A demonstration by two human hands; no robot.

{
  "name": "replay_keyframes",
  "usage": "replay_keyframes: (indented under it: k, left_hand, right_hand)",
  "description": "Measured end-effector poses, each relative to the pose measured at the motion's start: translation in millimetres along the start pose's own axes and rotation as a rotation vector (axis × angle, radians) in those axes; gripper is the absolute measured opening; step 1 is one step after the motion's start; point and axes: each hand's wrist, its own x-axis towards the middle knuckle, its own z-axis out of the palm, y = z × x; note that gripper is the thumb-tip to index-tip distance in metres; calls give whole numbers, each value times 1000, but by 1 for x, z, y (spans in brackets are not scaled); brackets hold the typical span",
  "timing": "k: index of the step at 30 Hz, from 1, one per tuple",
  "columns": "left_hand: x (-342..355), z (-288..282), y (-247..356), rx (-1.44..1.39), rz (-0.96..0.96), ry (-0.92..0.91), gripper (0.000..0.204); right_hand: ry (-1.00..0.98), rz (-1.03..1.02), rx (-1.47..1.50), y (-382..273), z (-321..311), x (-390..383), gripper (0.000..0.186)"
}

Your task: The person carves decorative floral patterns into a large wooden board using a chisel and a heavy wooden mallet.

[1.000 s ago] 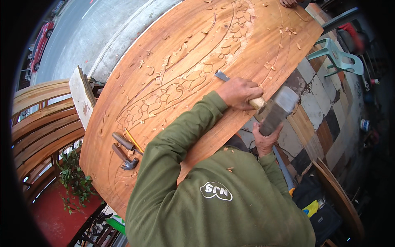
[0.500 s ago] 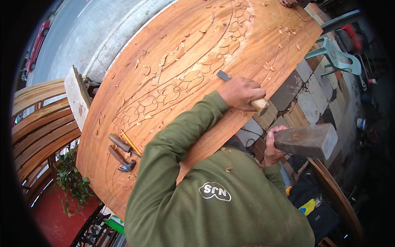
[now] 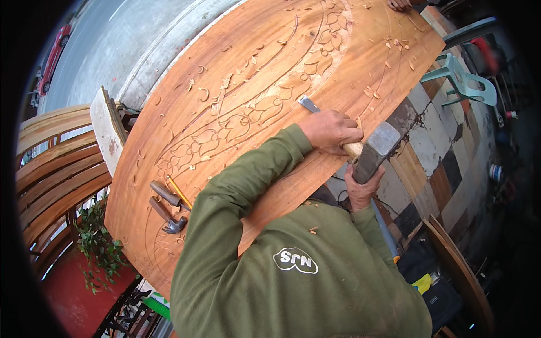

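Mallet (image 3: 375,151) back up against the chisel (image 3: 332,127) handle end; half a second ago it was swung away, lower right of the panel (image 3: 236,101). Right hand (image 3: 360,188) closed around the mallet handle. Left hand (image 3: 329,130) fingers wrapped tight on the chisel, blade tip on the carved panel near its right edge. Spare tools (image 3: 166,205) lie on the panel's lower left. Tiled floor (image 3: 439,152) beyond that right edge.

I wear an olive-green long-sleeved sweatshirt (image 3: 293,281) with ribbed cuffs, a small white oval logo patch on it, and a few pale wood shavings clinging to the fabric. My hands are bare.
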Motion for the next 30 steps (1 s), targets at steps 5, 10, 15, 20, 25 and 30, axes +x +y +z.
replay_keyframes:
  k: [5, 10, 15, 20, 25, 30]
  left_hand:
    - [2, -3, 0, 26, -15, -53, 43]
    - [-2, -9, 12, 379, -32, 253, 33]
    - [21, 3, 13, 211, 1, 112, 34]
    - [25, 12, -6, 113, -27, 68, 37]
    - [26, 2, -6, 44, -94, 142, 37]
    - [22, 10, -10, 80, -89, 66, 43]
  right_hand:
    - [-108, 53, 271, 11, -10, -10, 72]
    - [14, -53, 23, -19, -13, 8, 78]
    - [36, 140, 326, 4, -28, -14, 69]
    - [50, 175, 529, -23, -45, 5, 55]
    - [126, 50, 539, -28, -31, 20, 49]
    - [13, 107, 94, -11, -16, 22, 57]
